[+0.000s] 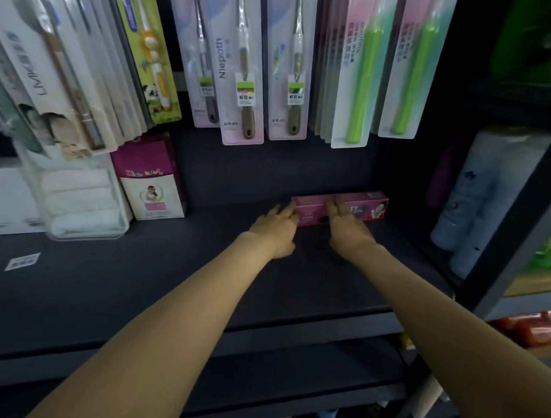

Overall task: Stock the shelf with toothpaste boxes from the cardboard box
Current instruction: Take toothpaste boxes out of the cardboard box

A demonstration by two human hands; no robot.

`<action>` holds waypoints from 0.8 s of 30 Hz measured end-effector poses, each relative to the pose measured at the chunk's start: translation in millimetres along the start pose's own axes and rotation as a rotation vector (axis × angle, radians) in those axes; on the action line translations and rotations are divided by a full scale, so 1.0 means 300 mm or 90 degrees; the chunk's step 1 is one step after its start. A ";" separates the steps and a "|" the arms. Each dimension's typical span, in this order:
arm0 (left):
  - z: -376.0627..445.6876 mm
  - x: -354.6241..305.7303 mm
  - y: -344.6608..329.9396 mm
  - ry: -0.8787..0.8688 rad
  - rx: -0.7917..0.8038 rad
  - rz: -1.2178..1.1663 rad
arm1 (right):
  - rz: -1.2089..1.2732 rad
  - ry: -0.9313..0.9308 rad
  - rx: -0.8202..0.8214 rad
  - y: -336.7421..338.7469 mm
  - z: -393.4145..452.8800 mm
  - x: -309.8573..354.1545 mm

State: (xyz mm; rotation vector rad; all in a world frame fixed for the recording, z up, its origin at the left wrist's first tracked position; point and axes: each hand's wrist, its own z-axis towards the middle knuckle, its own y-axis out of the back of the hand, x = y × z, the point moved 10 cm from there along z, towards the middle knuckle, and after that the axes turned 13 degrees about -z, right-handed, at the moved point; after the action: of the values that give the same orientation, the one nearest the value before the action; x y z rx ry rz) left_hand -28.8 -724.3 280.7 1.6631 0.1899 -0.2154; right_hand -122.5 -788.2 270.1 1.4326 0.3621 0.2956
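We faced a dark shop shelf (145, 293), its deep flat board running back to a dark rear wall, with carded toothbrushes (243, 83) hanging in rows above it. At the far left sat a clear pack of folded white cloths (81, 198), and just beside it stood a magenta and cream carton (153, 182), both pushed to the back, probably to keep the front free for stock. A small white label (22, 261) lay flat on the board near the left edge.

Toward the middle, our left hand (276, 231) reached in with fingers straight, the tips touching the left end of a pink toothpaste box (340, 207). Our right hand (347, 231) lay over the front of the box, fingers extended and pressing on it, not curled round it. The box lay lengthwise against the rear wall, printed face forward; we judged both hands were squaring it there. At the far right stood pale bottles (476, 206) on a neighbouring shelf. The cardboard box was not clearly in view.
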 end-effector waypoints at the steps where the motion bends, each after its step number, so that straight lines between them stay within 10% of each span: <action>1: 0.001 -0.001 -0.003 -0.001 -0.008 -0.004 | 0.018 -0.001 -0.002 -0.001 0.024 -0.003; 24: -0.131 0.142 -0.010 0.020 -0.086 -0.095 | 0.127 -0.008 0.034 0.009 0.162 0.075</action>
State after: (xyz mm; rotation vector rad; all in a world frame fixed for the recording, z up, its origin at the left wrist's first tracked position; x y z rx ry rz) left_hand 12.7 -685.1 271.1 1.5200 0.3452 -0.2832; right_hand -81.9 -822.7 276.1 1.5254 0.2172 0.4410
